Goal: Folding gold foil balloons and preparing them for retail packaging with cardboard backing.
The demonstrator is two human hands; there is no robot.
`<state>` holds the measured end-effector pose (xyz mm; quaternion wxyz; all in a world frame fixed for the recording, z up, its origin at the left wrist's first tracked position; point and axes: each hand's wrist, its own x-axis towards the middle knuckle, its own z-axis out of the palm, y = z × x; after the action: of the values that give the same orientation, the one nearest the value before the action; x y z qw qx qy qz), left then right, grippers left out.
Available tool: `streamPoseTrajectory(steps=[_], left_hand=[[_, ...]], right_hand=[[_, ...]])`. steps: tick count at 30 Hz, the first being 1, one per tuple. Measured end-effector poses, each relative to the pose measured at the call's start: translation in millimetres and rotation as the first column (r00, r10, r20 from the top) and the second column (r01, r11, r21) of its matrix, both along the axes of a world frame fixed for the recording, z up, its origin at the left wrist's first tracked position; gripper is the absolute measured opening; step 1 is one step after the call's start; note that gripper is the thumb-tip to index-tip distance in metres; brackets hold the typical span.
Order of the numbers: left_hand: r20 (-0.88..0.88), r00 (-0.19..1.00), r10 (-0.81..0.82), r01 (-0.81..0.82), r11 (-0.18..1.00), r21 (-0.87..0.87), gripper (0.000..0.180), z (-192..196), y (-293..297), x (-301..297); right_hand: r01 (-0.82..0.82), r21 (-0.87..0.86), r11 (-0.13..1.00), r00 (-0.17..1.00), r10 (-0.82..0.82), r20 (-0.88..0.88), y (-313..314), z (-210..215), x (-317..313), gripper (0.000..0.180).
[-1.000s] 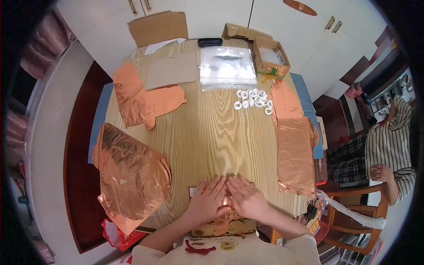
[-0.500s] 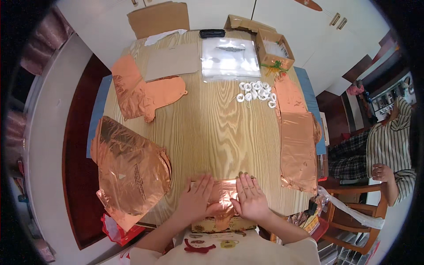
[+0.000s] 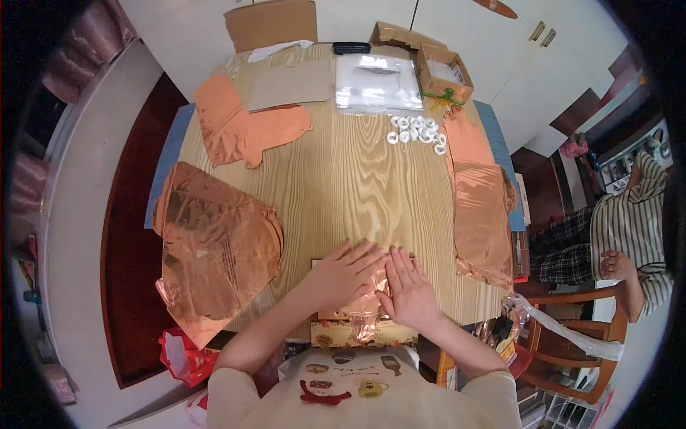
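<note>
foil (image 3: 366, 306), copper-coloured and shiny, lies at the near edge of the table (image 3: 357, 200), right in front of the person, under and between the two hands. a narrow tail of it hangs down toward the person, over a yellowish panel (image 3: 400, 336) with a leaf pattern.

the left hand (image 3: 343, 275) is spread flat, palm down, its fingers slanting across the upper part of the foil to the right. the right hand (image 3: 412, 297) is flat too, fingers straight and pointing away from the person, thumb set out toward the foil. neither hand is curled round anything. the fingertips come close together; whether they touch, i cannot tell. how much foil is under the palms is hidden.

to the left, a wide foil stack (image 3: 214, 250) lies slanted, with an l-shaped foil (image 3: 225, 118) beyond it. to the right, a long foil pile (image 3: 484, 214) runs along the side of the table.

near the far end of that pile sits a cluster of white coils (image 3: 423, 132). behind them are clear bags (image 3: 379, 89), lying flat, with an open carton (image 3: 446, 84) to their right and a grey card (image 3: 289, 84) to their left. a black case (image 3: 351, 48) is just past the bags.

off to the right, a person in a striped top (image 3: 629, 229) is beside a wooden chair (image 3: 607, 314).
</note>
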<state>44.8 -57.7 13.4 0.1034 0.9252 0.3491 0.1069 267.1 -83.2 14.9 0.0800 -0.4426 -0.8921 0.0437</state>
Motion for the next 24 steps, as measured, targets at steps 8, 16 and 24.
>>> streamPoseTrajectory(steps=[8, 16, 24], left_hand=[[-0.034, 0.999, -0.026, 0.027, 0.999, 0.031, 0.058, -6.9, -2.3, -3.4], [-0.003, 1.000, -0.028, 0.028, 0.999, -0.025, 0.056, -13.8, -0.8, -5.2], [-0.050, 0.997, -0.053, 0.043, 0.982, -0.183, 0.054, -10.3, 4.7, -6.0]], right_hand=[[-0.170, -0.115, 0.979, 0.970, 0.146, -0.193, -34.9, 23.8, -9.2, 0.069], [-0.105, -0.038, 0.994, 0.974, 0.095, -0.203, -35.9, 14.1, -15.8, 0.060], [-0.117, 0.163, 0.980, 0.961, 0.153, -0.229, -13.2, 19.7, -24.2, 0.017]])
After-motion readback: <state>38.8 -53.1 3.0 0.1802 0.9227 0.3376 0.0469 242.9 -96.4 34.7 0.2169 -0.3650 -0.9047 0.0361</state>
